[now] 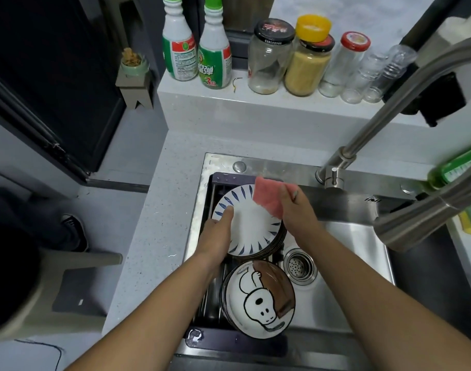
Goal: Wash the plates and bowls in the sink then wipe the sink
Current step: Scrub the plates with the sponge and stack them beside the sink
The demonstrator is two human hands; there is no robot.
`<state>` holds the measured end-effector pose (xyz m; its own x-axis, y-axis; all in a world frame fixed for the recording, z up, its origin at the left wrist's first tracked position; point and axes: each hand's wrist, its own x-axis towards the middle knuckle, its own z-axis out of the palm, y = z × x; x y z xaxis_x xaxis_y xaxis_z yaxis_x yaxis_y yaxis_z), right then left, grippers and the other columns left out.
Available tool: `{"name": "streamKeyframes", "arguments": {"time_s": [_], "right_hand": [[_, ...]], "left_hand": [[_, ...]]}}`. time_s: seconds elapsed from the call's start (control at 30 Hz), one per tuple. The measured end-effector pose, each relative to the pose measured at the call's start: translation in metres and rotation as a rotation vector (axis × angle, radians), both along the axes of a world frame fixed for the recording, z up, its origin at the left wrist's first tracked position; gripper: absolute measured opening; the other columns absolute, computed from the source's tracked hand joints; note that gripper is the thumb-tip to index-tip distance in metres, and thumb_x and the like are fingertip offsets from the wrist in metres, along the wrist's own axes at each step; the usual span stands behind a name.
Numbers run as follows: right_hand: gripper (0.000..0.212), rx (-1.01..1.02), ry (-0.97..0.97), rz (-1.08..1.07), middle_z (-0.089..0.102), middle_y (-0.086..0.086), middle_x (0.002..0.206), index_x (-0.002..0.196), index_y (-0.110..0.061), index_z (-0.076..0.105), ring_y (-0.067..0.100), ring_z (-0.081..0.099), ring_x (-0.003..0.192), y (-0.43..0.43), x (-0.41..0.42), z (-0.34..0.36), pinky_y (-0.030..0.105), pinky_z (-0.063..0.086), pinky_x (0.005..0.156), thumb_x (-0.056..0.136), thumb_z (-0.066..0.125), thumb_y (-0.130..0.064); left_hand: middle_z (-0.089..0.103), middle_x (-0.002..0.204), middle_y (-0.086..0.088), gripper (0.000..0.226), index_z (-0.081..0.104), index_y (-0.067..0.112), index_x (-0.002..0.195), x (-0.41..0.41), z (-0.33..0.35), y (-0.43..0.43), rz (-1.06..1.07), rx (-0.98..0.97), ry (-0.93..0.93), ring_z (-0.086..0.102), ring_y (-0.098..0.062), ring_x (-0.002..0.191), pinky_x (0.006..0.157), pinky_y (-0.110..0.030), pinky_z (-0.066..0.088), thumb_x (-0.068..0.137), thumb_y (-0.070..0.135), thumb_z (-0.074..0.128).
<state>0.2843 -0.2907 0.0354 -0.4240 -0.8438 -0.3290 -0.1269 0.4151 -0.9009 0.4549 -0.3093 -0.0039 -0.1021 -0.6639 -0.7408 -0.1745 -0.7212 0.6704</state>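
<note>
Both forearms reach into the sink point(357, 245), blue-leaf plate point(253, 226) in my left hand point(215, 236), pink cloth point(269, 199) in my right hand point(296, 210).
Nearest me a cartoon plate point(258, 298) lies on the rack point(213, 290) at the sink's left, the drain point(300, 266) just to its right. Beyond it my left hand grips the blue-leaf plate by its left rim, thumb on its face; my right hand pinches the pink cloth against the plate's upper right edge. Bottles point(214, 57) and jars point(306, 68) line the ledge point(229, 103) behind.

A home kitchen: a steel sink point(363, 245) with faucet point(389, 116), jars point(269, 57) along the ledge.
</note>
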Motion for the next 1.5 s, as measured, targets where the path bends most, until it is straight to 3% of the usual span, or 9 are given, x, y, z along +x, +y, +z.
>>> {"name": "streamKeyframes", "arguments": {"time_s": [0.13,0.4,0.57,0.73,0.83,0.97,1.13,1.27,1.5], "right_hand": [[0.017,0.007,-0.027,-0.024,0.066,0.0,0.097,0.099,-0.03,0.058,0.014,0.061,0.089,-0.001,0.001,-0.002,0.032,0.053,0.078,0.108,0.044,-0.032],[0.015,-0.031,-0.058,-0.097,0.064,-0.009,0.093,0.11,-0.025,0.057,0.005,0.059,0.081,-0.005,0.005,0.006,0.018,0.052,0.07,0.109,0.043,-0.029],[0.02,-0.06,-0.034,-0.16,0.063,-0.006,0.093,0.114,-0.021,0.057,0.009,0.059,0.082,-0.007,0.009,0.015,0.028,0.052,0.075,0.108,0.042,-0.034],[0.021,-0.124,-0.053,-0.226,0.062,-0.005,0.093,0.113,-0.019,0.057,0.008,0.057,0.081,0.003,0.013,0.024,0.02,0.048,0.066,0.109,0.041,-0.032],[0.018,-0.166,-0.092,-0.284,0.061,-0.008,0.093,0.109,-0.025,0.056,0.003,0.056,0.08,0.017,0.017,0.034,0.011,0.047,0.059,0.109,0.039,-0.033],[0.019,-0.214,-0.185,-0.411,0.06,-0.006,0.091,0.105,-0.023,0.056,0.006,0.055,0.076,0.039,0.024,0.047,0.007,0.044,0.049,0.11,0.039,-0.03],[0.02,-0.227,-0.236,-0.487,0.066,-0.004,0.097,0.113,-0.021,0.058,0.004,0.064,0.079,0.076,0.031,0.054,0.01,0.048,0.054,0.109,0.042,-0.031],[0.02,-0.194,-0.272,-0.492,0.071,-0.002,0.102,0.111,-0.024,0.061,0.007,0.068,0.085,0.11,0.031,0.057,0.014,0.052,0.059,0.107,0.044,-0.035],[0.018,-0.176,-0.03,-0.385,0.069,-0.009,0.097,0.099,-0.03,0.061,0.011,0.065,0.091,0.182,0.004,0.075,0.03,0.051,0.078,0.106,0.044,-0.032]], "left_hand": [[0.08,0.101,-0.004,0.064,0.074,0.022,0.107,0.001,0.017,0.002,-0.023,0.013,0.03,0.076,-0.026,0.097,0.098,-0.047,0.057,0.075,0.072,0.052],[0.077,0.107,-0.007,0.072,0.065,0.019,0.116,0.002,0.032,0.0,0.048,0.0,0.007,0.075,-0.026,0.096,0.094,-0.051,0.059,0.068,0.071,0.055],[0.067,0.111,-0.006,0.052,0.043,0.014,0.128,0.001,0.05,0.0,0.123,0.003,0.025,0.07,-0.025,0.095,0.086,-0.05,0.062,0.094,0.051,0.059],[0.076,0.105,-0.008,0.066,0.067,0.012,0.12,0.005,0.052,-0.004,0.16,-0.069,0.015,0.074,-0.03,0.094,0.083,-0.045,0.062,0.071,0.056,0.058],[0.079,0.099,-0.012,0.044,0.074,0.01,0.105,0.006,0.058,-0.001,0.164,-0.107,0.048,0.075,-0.031,0.093,0.081,-0.042,0.059,0.087,0.047,0.057],[0.077,0.11,-0.002,0.029,0.069,0.023,0.115,0.007,0.063,0.01,0.135,-0.217,0.12,0.074,-0.021,0.1,0.087,-0.04,0.06,0.104,0.042,0.05],[0.074,0.112,0.011,0.027,0.064,0.04,0.118,0.009,0.074,0.034,0.093,-0.351,0.126,0.07,-0.014,0.109,0.1,-0.045,0.056,0.106,0.049,0.042],[0.074,0.115,0.01,0.032,0.063,0.034,0.121,0.008,0.083,0.058,0.056,-0.421,0.145,0.069,-0.013,0.112,0.1,-0.045,0.056,0.109,0.048,0.037],[0.075,0.106,0.012,0.031,0.067,0.036,0.109,-0.011,0.099,0.119,0.045,-0.453,0.088,0.069,-0.016,0.108,0.098,-0.044,0.056,0.111,0.042,0.036]]}}
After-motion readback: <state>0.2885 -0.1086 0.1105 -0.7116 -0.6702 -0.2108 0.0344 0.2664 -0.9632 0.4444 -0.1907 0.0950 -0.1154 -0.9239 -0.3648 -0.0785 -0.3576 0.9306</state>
